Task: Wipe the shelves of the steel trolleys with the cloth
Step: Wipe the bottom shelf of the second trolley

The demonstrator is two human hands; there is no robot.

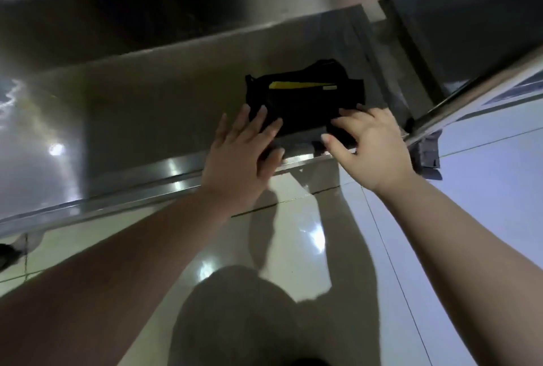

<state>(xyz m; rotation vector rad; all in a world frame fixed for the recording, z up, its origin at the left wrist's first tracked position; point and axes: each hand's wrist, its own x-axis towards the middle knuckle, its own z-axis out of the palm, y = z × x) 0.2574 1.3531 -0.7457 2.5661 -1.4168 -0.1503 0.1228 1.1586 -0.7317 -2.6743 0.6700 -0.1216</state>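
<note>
Steel trolley shelf (141,106) fills the left and middle of the view, its raised lip (147,189) nearest the person. Glossy tiled floor (293,233) below and to the right. Tubular handle rail (476,86) slants up at far right.

Black cloth (305,101) with a yellow stripe lies bunched on the shelf, right end, just behind the lip.

Left grip (241,156): fingers apart and fairly straight, laid on the cloth's left edge, thumb down by the lip. Right grip (370,145): fingers bent onto the cloth's near right corner. Can't tell whether they pinch it or only press.

Step, as judged: settling both hands on the cloth to wipe this shelf. Most of the shelf lies to the left, so the next move likely calls for flat downward pressure and a long sweep leftward, keeping the cloth inside the lip.
</note>
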